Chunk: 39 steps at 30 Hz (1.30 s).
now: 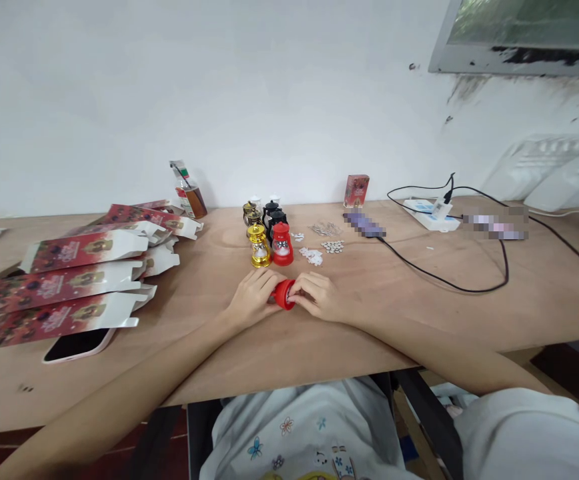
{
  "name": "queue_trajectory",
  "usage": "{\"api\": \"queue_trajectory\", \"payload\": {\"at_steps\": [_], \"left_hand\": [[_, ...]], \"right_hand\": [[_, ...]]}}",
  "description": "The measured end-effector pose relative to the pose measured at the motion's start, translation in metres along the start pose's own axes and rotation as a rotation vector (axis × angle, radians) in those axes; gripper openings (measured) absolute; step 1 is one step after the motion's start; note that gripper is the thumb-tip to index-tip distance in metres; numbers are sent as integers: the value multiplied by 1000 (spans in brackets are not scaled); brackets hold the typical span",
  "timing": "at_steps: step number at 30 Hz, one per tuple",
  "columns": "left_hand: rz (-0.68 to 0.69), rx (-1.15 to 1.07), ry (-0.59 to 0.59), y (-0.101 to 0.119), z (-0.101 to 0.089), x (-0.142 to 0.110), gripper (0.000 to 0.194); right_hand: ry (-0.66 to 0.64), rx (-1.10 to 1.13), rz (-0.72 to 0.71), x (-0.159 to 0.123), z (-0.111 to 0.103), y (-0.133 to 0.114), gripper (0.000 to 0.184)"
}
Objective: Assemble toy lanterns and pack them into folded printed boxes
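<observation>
Tipped on its side near the table's front edge, a red lantern (284, 294) has its round base turned toward the right. My left hand (254, 295) is wrapped around its body, hiding most of it. The fingers of my right hand (315, 296) pinch at the open underside of the base; whatever small piece they hold there is hidden. Just beyond stand a gold lantern (259, 247) and another red lantern (282, 245), with black lanterns (272, 217) behind. White plastic pieces (311, 257), button cells (333, 247) and small metal parts (325, 229) lie in piles to their right.
Flat printed boxes (87, 280) are stacked at the left, partly over a phone (80, 344). A bottle (190, 193) stands by the wall. Toward the right are a small red box (356, 191), a purple phone (364, 224) on a cable, and a white power strip (430, 215).
</observation>
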State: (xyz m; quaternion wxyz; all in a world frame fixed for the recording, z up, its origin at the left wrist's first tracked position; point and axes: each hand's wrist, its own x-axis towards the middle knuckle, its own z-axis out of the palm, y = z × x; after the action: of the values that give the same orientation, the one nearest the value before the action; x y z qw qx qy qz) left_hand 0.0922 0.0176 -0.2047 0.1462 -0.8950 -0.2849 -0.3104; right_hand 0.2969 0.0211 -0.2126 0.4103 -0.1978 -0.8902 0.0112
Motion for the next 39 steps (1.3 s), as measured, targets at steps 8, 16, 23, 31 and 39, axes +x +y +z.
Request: {"api": "queue_trajectory", "payload": {"at_steps": [8,16,23,31,39], "left_hand": [[-24,6,-44,-1,1,-2,30],[-36,-17,-13,-1,0,0,31],[-87,-29,-14,1,-3,1,24],[-112,-24,17,2,-4,2,27],[-155,12,33,-4,-2,-1,29]], "right_hand": [[-42,-22,-20,1,-2,0,14],[-32,-121,-96,2,-2,-2,15],[14,-66,-42,0,-1,-2,12],[123,277,344,4,-2,-9,12],[225,1032,1259,14,4,0,18]]}}
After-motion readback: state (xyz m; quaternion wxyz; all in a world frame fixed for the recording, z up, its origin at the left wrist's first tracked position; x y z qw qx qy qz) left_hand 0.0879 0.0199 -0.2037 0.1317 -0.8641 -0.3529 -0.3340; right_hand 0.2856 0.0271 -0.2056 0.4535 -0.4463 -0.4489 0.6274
